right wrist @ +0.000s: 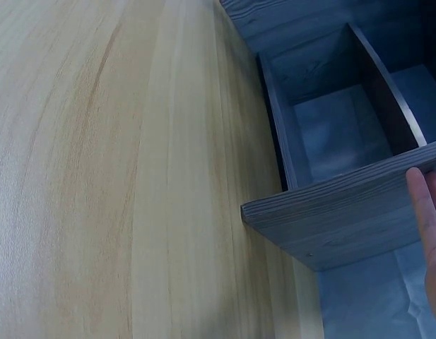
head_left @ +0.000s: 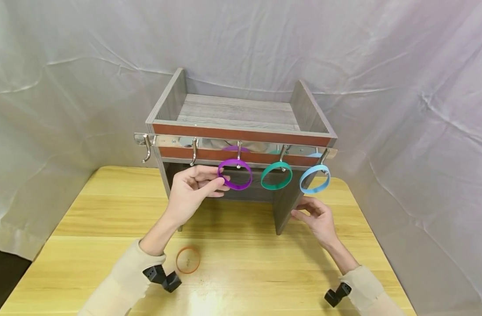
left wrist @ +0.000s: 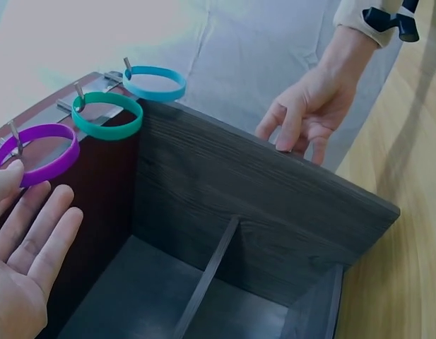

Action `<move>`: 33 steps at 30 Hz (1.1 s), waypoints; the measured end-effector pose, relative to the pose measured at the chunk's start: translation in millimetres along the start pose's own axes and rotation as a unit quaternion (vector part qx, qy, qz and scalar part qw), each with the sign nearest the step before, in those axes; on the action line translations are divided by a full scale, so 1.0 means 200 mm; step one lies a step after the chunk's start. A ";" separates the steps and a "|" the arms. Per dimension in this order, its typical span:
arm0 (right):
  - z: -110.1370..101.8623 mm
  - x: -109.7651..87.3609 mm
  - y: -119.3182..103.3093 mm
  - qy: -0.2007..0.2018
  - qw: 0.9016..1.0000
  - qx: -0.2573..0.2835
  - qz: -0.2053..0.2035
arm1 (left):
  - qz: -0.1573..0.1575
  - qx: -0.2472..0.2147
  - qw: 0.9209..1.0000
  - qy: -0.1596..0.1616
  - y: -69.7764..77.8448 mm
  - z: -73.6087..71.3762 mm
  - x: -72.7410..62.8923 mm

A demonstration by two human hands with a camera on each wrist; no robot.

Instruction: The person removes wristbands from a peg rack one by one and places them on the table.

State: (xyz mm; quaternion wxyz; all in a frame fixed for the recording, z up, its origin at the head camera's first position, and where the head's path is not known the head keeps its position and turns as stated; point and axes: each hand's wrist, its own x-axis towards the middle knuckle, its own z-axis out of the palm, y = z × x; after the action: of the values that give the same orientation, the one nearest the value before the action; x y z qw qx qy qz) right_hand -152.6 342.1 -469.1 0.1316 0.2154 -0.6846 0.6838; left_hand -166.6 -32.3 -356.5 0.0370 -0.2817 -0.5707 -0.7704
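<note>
My left hand [head_left: 189, 188] pinches the near left edge of a purple silicone wristband [head_left: 235, 188], which is looped over the middle hook [head_left: 239, 151]. In the left wrist view its other fingers extend below the band. A green wristband [head_left: 276, 186] and a light blue wristband [head_left: 314, 190] hang on the two hooks to the right. My right hand [head_left: 318, 219] touches the front edge and outer face of the grey wooden shelf's right side panel [head_left: 290, 206]; in the right wrist view only part of this hand shows.
A metal hook rail [head_left: 171, 140] runs along the shelf's red-brown front, with two bare hooks at left. An orange wristband [head_left: 178, 262] lies on the wooden table [head_left: 249, 272] near my left forearm. Grey cloth [head_left: 241, 44] surrounds the table's back and sides.
</note>
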 end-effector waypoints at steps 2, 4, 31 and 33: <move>0.00 0.00 0.00 0.000 1.000 -0.001 0.001 | -0.005 0.001 1.000 0.005 0.01 0.00 0.00; 0.00 0.00 -0.01 0.001 1.000 -0.003 0.006 | -0.007 0.001 1.000 0.010 0.01 0.01 0.00; 0.00 -0.01 0.01 0.008 1.000 0.019 -0.005 | 0.033 -0.034 0.999 0.016 0.09 0.06 -0.02; 0.01 -0.01 0.01 0.007 1.000 0.020 -0.005 | 0.034 -0.032 0.999 0.012 0.09 0.06 -0.03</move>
State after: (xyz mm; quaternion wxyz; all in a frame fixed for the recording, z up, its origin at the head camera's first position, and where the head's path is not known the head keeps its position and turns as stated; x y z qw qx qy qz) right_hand -152.1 341.0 -470.9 0.1357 0.2164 -0.6691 0.6980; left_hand -151.1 -29.5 -341.4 0.0613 -0.2927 -0.5350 -0.7902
